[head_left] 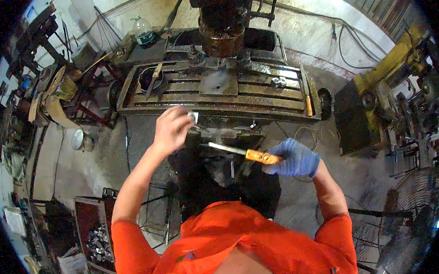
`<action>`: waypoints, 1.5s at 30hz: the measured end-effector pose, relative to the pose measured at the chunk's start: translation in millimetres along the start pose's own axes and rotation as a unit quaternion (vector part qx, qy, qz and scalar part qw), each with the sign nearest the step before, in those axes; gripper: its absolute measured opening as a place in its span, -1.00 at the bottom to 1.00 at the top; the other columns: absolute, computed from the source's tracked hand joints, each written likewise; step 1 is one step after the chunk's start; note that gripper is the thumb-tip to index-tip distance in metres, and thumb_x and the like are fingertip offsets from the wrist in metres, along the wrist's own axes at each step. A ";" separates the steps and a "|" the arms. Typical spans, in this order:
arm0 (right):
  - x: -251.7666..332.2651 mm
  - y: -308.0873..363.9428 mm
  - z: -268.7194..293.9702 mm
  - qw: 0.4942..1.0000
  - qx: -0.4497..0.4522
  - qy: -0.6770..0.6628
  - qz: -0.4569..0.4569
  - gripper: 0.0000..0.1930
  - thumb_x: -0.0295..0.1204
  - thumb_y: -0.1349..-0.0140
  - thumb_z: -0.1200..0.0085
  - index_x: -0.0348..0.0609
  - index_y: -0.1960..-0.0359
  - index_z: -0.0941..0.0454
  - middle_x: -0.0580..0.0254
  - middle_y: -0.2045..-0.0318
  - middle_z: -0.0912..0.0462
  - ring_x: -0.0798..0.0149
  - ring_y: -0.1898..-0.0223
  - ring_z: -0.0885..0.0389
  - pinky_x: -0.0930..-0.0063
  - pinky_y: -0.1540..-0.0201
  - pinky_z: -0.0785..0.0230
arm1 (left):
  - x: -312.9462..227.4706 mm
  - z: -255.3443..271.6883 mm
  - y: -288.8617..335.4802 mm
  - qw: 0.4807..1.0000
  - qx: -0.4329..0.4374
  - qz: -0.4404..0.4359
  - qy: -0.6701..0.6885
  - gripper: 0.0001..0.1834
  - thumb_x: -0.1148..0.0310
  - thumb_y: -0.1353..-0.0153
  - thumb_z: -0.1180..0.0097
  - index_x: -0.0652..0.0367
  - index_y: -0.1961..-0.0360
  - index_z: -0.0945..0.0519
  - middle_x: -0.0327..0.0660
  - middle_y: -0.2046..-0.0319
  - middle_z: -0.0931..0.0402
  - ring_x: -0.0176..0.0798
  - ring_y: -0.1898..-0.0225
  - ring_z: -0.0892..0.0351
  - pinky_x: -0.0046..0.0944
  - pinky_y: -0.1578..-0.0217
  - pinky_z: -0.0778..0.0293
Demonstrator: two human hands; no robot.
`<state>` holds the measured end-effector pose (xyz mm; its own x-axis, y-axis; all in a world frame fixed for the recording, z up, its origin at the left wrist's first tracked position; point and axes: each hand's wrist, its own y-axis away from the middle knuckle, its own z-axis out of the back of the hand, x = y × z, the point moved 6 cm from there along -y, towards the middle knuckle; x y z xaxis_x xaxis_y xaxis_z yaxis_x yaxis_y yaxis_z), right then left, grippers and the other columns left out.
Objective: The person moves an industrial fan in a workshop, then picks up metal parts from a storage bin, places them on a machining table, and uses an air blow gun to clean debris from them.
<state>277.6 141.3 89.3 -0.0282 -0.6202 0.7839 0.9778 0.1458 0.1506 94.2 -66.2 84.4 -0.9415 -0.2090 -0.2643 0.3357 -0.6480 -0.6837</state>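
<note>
My bare left hand (171, 130) is closed on a small pale metal piece (194, 119), pinched at the fingertips in front of the machine table. Its exact shape is partly hidden by the fingers. In a blue glove, my right hand (296, 158) grips a file (226, 147) by its yellow-orange handle. The narrow grey blade points left, toward the left hand, and is apart from the metal piece. Both hands are in the air on the near side of the slotted machine table (173, 103).
Above the table hangs a dark machine head (222, 37). On the table are a bowl (160, 85) with a flat tool across it, a small metal block (278, 82) and another orange-handled tool (308, 102). A bin of metal parts (100, 245) stands lower left, a fan (417, 216) lower right.
</note>
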 end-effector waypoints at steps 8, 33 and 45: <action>-26.9 -3.9 48.1 0.984 -0.166 0.051 -0.039 -0.69 -0.29 0.07 -0.20 -0.22 0.31 -0.56 0.00 0.58 -0.54 0.47 0.56 -0.43 0.45 0.44 -0.32 | 82.5 -118.1 -79.0 0.981 0.083 0.171 -0.044 -0.80 0.39 0.13 -0.17 0.12 0.38 -0.59 -0.14 0.38 -0.49 -0.03 0.29 -0.49 -0.10 0.27 -0.41; -216.7 -103.7 -45.4 0.884 -0.356 -0.287 -0.095 -0.68 -0.58 0.21 -0.30 -0.34 0.32 -0.57 0.25 0.37 -0.62 0.46 0.38 -0.53 0.59 0.29 -0.38 | 125.1 -165.4 -102.3 0.964 0.119 0.231 0.066 -0.77 0.35 0.18 -0.23 0.10 0.40 -0.59 -0.09 0.54 -0.50 -0.06 0.42 -0.51 -0.16 0.37 -0.40; -199.0 -55.6 -35.5 0.832 -0.511 -0.177 -0.122 -0.69 -0.44 0.07 -0.25 -0.36 0.29 -0.56 0.22 0.39 -0.63 0.44 0.36 -0.52 0.57 0.20 -0.36 | 114.9 -159.2 -105.8 0.982 0.058 0.172 -0.048 -0.74 0.28 0.13 -0.20 0.03 0.32 -0.60 -0.08 0.34 -0.49 -0.01 0.30 -0.50 -0.10 0.28 -0.43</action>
<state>236.3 229.4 -96.4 -0.1346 -0.2430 0.9606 0.5943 -0.7956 -0.1179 -45.0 94.9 18.2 -0.7729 -0.4944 -0.3977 0.6345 -0.6048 -0.4812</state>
